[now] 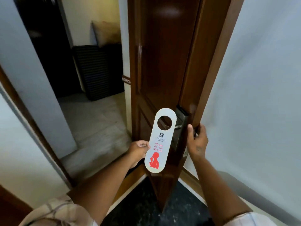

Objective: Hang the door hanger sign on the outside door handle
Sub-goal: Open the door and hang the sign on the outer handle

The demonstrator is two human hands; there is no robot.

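My left hand (138, 150) pinches the left edge of a white door hanger sign (160, 141) with red "Please do not disturb" lettering and a red figure. The sign stands upright, its round hole at the top, in front of the dark wooden door (162, 62). Through and beside that hole shows the metal door handle (178, 126) on its dark lock plate (181, 118). The sign is not on the handle. My right hand (197, 141) wraps around the door's edge just right of the lock plate.
The door stands ajar, its edge toward me. A wooden door frame (216, 70) and a white wall (260, 95) lie to the right. Left of the door, a tiled corridor floor (94, 121) leads to a dark striped box (96, 70). Black flooring (179, 209) is underfoot.
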